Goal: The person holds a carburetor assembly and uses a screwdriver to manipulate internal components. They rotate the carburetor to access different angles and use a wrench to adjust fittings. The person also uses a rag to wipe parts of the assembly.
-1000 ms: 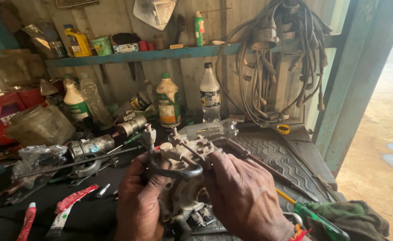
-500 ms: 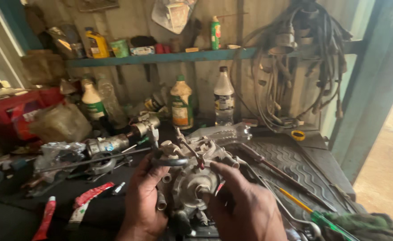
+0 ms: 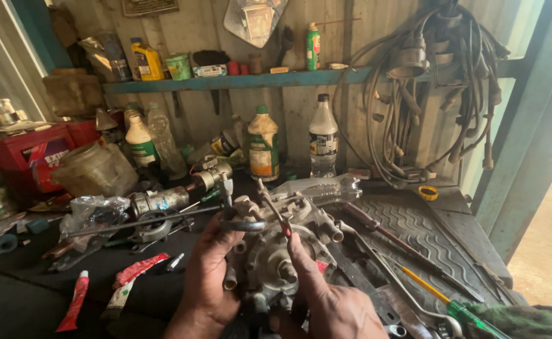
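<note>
Two dirty hands were clamped on a grey metal engine part (image 3: pixel 276 257), which sat between them; the left hand (image 3: pixel 210 276) gripped its side; the right hand (image 3: pixel 335 301) pinched a thin red-tipped tool (image 3: pixel 274 213) above it; both wrists were cut off; beyond lay a messy black bench (image 3: pixel 31 295) and bottles (image 3: pixel 263 144).

You have two red tubes (image 3: pixel 78 301) on the bench (image 3: pixel 31 295), three capped bottles (image 3: pixel 263 144) behind, and one screwdriver (image 3: pixel 439 298).

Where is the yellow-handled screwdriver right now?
The yellow-handled screwdriver lies on the bench's right side, right of the right hand, beside the green rag.
</note>
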